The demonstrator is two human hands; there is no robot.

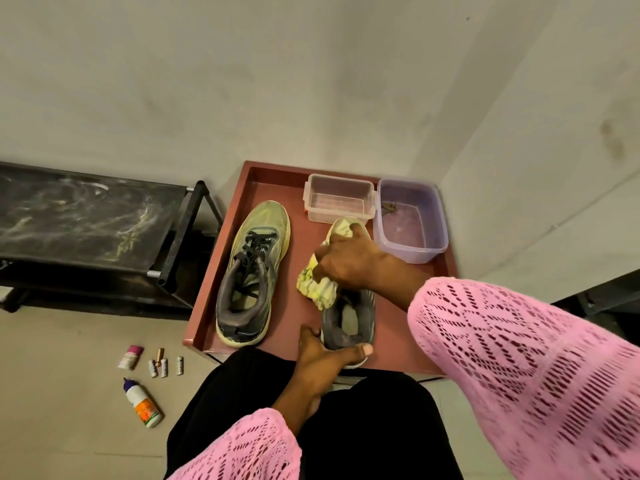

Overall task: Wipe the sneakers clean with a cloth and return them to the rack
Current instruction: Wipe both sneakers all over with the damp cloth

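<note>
Wiping in progress on one sneaker; neither is back on the rack.

The right hand (pixel 349 259) clenches the crumpled yellow-green cloth (pixel 317 287) on the grey-and-lime right sneaker (pixel 349 327), whose heel the left hand (pixel 323 355) grasps; the matching left sneaker (pixel 251 271) lies beside it on the red-brown table (pixel 294 320), possibly still unwiped, near the black metal rack (pixel 86 223).

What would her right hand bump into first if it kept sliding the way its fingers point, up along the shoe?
Probably the clear lidless box. The right hand presses the cloth on the right sneaker, fingers aimed at its toe; the box sits just beyond, though depth is hard to judge.
</note>
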